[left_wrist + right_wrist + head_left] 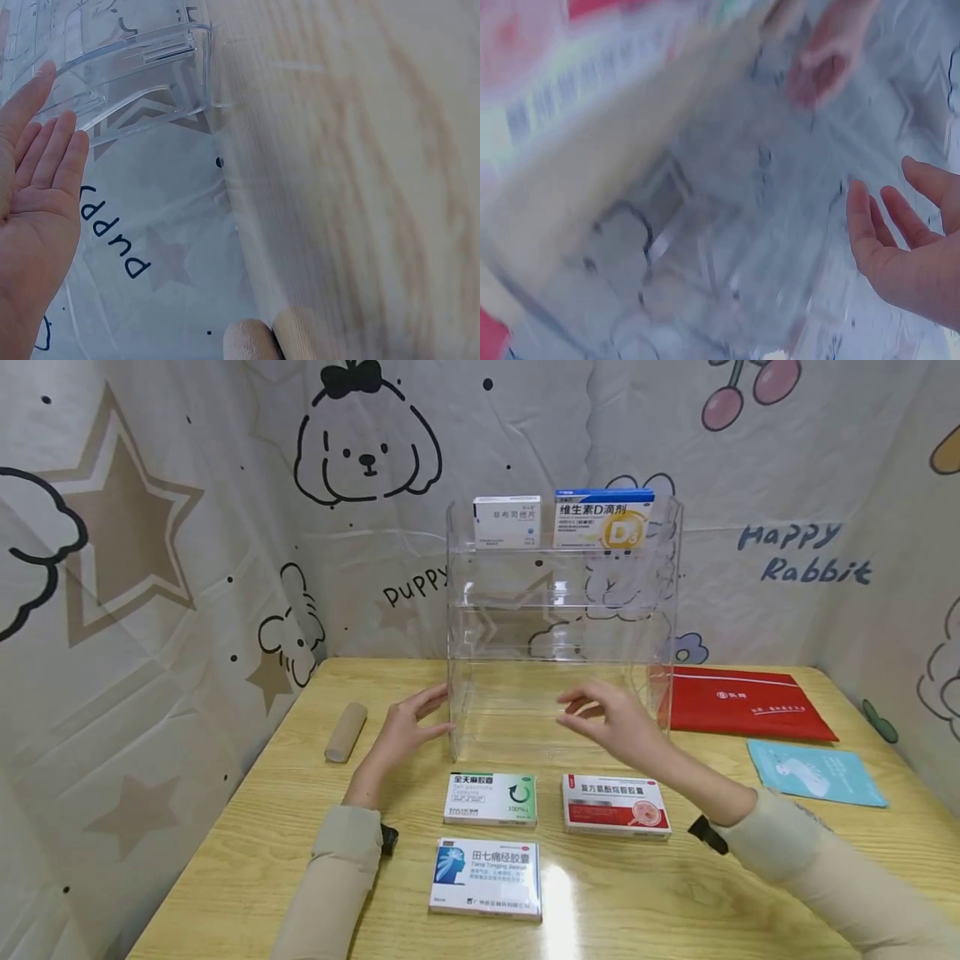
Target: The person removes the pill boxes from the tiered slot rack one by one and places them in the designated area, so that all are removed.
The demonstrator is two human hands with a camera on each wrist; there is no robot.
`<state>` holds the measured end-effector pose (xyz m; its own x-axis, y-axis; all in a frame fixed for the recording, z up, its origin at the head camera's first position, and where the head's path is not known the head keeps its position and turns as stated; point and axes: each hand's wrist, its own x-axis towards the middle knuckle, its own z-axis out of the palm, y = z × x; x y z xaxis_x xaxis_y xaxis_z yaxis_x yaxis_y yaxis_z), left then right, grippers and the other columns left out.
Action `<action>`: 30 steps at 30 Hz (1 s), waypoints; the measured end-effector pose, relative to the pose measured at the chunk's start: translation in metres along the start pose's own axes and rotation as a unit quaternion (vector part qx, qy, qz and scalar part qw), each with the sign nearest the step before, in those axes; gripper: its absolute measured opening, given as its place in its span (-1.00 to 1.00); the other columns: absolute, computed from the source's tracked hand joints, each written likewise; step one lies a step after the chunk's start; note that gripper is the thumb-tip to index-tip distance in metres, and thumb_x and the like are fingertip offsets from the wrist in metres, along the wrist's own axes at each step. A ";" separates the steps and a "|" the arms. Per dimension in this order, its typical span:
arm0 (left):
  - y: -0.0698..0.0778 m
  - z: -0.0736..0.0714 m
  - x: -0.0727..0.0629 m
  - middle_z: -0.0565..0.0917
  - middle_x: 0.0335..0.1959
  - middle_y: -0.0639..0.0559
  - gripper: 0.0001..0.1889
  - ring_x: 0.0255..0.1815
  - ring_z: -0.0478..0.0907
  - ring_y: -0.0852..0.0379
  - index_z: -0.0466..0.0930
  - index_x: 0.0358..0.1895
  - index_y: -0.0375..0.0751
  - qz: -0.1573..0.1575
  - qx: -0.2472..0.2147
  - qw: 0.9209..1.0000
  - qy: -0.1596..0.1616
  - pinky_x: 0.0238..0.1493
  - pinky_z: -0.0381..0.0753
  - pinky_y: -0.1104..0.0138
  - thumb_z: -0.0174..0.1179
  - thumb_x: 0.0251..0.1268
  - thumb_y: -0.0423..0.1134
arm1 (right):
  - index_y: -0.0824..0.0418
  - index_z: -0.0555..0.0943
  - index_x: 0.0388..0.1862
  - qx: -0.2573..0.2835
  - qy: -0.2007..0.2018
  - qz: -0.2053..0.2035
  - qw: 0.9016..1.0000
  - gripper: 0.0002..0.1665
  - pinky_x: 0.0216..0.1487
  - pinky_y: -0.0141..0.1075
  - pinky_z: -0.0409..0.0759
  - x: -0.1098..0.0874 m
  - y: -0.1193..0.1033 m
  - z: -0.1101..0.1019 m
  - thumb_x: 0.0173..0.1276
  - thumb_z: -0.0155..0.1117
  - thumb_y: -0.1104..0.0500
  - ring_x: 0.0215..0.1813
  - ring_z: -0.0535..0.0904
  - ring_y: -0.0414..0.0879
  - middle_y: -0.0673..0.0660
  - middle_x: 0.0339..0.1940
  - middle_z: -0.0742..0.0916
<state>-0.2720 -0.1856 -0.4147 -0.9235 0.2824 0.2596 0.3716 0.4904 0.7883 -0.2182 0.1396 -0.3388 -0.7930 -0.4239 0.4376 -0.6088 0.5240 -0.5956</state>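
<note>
Clear rack (510,578) stood on surface (255,843). Left grip (405,727), thumb and fingers apart, at its side, contact unclear; right grip (621,722) empty, fingertips apart, before it. Light, even hold seemed wise.

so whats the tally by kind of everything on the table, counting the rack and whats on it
Boxes: 5 (white box, blue-topped box, green-and-white box, red-and-white box, blue-and-white box)
Clear rack: 1
Red pouch: 1
Light blue packet: 1
Brown tube: 1
Total: 9
</note>
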 end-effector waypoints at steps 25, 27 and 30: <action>0.003 0.000 -0.001 0.49 0.34 -0.25 -0.31 0.37 0.45 -0.19 0.32 0.42 -0.27 0.001 -0.005 1.000 0.002 0.33 0.51 -0.07 0.34 0.20 -0.37 | 0.43 0.56 0.06 -0.137 0.239 -0.022 0.961 -0.61 0.22 -0.07 0.64 0.116 0.020 -0.112 0.33 0.34 0.23 0.09 0.56 0.17 0.36 0.00 0.60; 0.000 0.001 0.000 0.50 0.34 -0.24 -0.31 0.37 0.46 -0.18 0.33 0.42 -0.26 0.003 -0.005 1.000 0.003 0.33 0.52 -0.06 0.35 0.18 -0.36 | 0.43 0.55 0.07 -0.148 0.242 -0.015 0.959 -0.61 0.22 0.05 0.61 0.123 0.022 -0.118 0.35 0.32 0.23 0.10 0.54 0.21 0.39 0.02 0.58; 0.000 0.001 -0.001 0.50 0.34 -0.24 -0.30 0.36 0.46 -0.18 0.33 0.42 -0.26 -0.002 -0.003 1.000 0.004 0.34 0.51 -0.04 0.35 0.18 -0.35 | 0.44 0.53 0.10 -0.161 0.241 -0.001 0.957 -0.59 0.24 0.05 0.55 0.132 0.028 -0.125 0.37 0.30 0.23 0.13 0.50 0.24 0.41 0.06 0.57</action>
<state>-0.2714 -0.1851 -0.4153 -0.9255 0.2746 0.2609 0.3678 0.4864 0.7925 -0.3428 0.1905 -0.2132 -0.6628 -0.0762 0.7449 -0.5248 0.7569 -0.3895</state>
